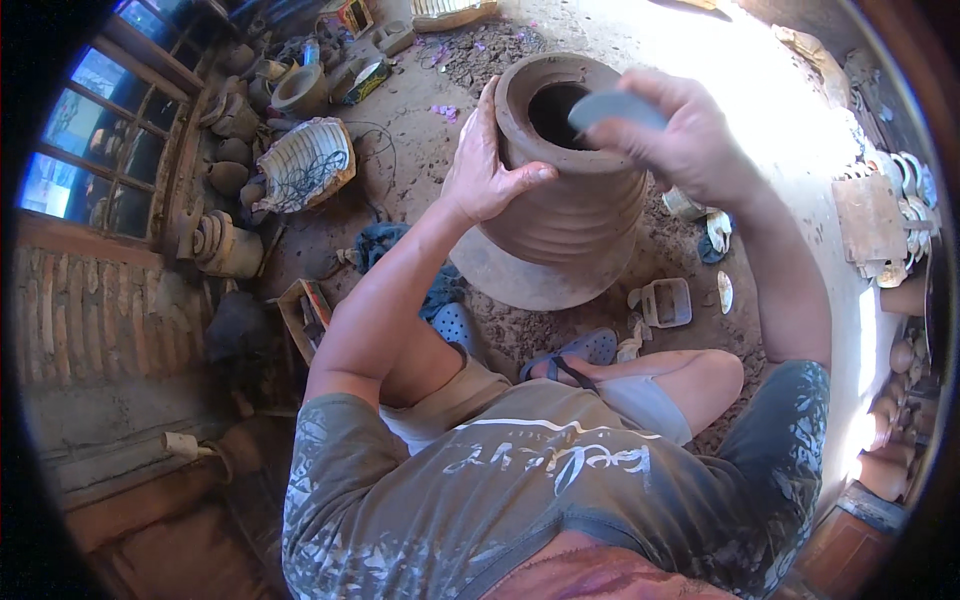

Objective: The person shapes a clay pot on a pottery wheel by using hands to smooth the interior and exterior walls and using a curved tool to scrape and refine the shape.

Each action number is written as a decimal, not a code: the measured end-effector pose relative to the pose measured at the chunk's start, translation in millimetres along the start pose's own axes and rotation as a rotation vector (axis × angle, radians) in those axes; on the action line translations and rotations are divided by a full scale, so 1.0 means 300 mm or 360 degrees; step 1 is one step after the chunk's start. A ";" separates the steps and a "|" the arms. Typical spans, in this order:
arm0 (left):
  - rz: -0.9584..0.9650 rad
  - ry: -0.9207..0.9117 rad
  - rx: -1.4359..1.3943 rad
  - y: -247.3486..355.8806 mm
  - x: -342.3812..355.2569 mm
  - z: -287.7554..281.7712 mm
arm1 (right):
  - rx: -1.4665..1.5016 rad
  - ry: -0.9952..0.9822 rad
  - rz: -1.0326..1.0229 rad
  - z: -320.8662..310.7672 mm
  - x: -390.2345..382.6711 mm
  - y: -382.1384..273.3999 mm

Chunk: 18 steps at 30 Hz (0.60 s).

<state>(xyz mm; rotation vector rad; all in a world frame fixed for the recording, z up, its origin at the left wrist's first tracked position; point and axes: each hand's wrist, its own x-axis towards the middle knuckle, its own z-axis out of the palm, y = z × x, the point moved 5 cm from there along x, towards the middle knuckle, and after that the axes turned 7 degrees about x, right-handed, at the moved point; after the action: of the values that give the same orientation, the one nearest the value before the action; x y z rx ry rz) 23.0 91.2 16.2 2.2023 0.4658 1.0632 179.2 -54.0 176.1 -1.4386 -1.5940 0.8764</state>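
A large brown clay pot (570, 215) with ridged sides and a thick rim stands upright on a round flat disc (530, 290). My left hand (487, 170) lies against the left of its neck, fingers stretched toward the rim and thumb spread along the near side. In my right hand (690, 140) is a flat grey rounded scraper (615, 112), gripped over the right part of the pot's mouth. Its near edge is hidden by my fingers, so whether it touches the clay I cannot tell.
Right of the disc lie a clear plastic container (667, 302) and a white oval piece (724, 293). A ridged tray (308, 165) holding tangled string, a dark blue cloth (380, 248) and several clay pots are to the left. Loose clay (480, 60) lies beyond the pot.
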 end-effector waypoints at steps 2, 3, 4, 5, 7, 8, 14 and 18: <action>0.0026 0.0002 0.0007 0.000 0.006 0.007 | -0.0053 0.0194 -0.0299 0.021 0.016 0.050; 0.0036 0.0007 0.0032 -0.001 0.009 0.005 | 0.0158 0.0321 -0.0244 -0.003 0.043 0.087; 0.0039 0.0015 0.0052 0.001 0.005 0.005 | 0.0366 0.0442 -0.0181 -0.036 0.081 0.125; -0.0053 0.0086 0.0097 0.030 -0.001 0.002 | 0.0570 0.0572 -0.0116 -0.065 0.104 0.158; -0.0231 0.0226 0.0183 0.106 -0.037 0.017 | 0.0811 0.0525 0.0048 -0.056 0.148 0.200; -0.0275 0.0224 0.0267 0.125 -0.059 0.029 | 0.0946 0.0492 0.0121 -0.032 0.172 0.196; -0.0342 0.0317 0.0610 0.207 -0.115 0.101 | -0.0273 0.0371 -0.0163 0.037 0.267 0.200; -0.0333 0.0340 0.0596 0.186 -0.114 0.104 | -0.0785 0.0578 -0.0476 0.067 0.291 0.197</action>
<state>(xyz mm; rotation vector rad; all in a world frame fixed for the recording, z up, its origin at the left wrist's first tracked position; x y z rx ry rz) 28.9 19.1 20.1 2.2968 1.0405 1.1746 184.2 39.9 124.2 -1.5211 -1.7430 0.0356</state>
